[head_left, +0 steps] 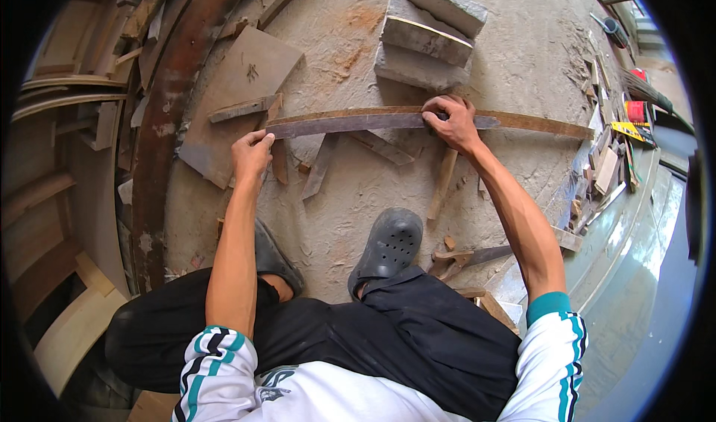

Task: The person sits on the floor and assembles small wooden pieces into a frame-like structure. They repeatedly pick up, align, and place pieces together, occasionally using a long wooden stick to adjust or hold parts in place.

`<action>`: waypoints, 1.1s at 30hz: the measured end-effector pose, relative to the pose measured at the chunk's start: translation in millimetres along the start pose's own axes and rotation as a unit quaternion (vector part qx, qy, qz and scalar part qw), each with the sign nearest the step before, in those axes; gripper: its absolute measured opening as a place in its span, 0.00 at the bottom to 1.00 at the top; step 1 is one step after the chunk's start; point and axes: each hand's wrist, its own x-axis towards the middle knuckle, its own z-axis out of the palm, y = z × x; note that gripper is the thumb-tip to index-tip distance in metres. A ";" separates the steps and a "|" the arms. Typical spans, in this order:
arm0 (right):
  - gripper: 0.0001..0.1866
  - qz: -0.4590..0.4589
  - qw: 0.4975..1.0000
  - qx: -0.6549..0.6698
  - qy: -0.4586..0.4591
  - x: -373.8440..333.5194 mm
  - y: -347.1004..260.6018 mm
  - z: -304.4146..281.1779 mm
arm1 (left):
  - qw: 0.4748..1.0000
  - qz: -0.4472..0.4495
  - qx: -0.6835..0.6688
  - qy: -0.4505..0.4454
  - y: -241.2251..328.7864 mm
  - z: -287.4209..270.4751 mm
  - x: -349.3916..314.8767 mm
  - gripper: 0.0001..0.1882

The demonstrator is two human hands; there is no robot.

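On the dusty concrete floor [350, 198], the left hand [252, 153] pinches one end of a long curved wooden strip [358, 121], probably light and springy, while the right hand [451, 120] clasps its middle.

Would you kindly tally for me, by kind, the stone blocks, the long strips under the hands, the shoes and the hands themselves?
Grey stone blocks: 3
Long curved strips, dark strip on brown strip: 2
Dark clog shoes: 2
Hands, left hand and right hand, both on the strips: 2
Total: 9
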 end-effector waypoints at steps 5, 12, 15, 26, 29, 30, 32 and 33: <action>0.11 0.002 1.000 -0.003 0.003 10.8 -2.1 -3.4 | 1.000 0.000 -0.014 0.000 2.5 0.0 5.9 0.20; 0.11 0.002 1.000 -0.017 0.015 8.2 -4.5 -0.9 | 1.000 -0.006 -0.013 0.003 4.3 1.0 4.0 0.21; 0.11 -0.002 1.000 -0.017 0.013 9.0 -3.3 -0.4 | 1.000 -0.007 -0.016 0.001 4.6 0.4 4.5 0.22; 0.10 -0.024 0.999 -0.010 0.024 9.1 -2.6 1.5 | 0.999 -0.019 -0.041 -0.006 2.9 -4.1 9.1 0.20; 0.11 -0.039 0.999 0.000 0.031 10.5 -2.6 3.2 | 0.999 -0.016 -0.044 0.007 -1.7 -4.9 12.5 0.19; 0.11 -0.038 0.999 0.001 0.031 9.1 -2.7 2.2 | 0.999 -0.014 -0.034 0.007 1.1 -3.1 9.9 0.18; 0.11 -0.009 1.000 0.008 0.008 7.9 -2.5 0.0 | 1.000 -0.010 -0.014 0.005 7.2 -0.8 5.1 0.18; 0.12 0.003 1.000 0.012 -0.003 7.8 -1.7 -1.1 | 1.000 -0.002 -0.004 0.006 9.4 0.1 2.9 0.17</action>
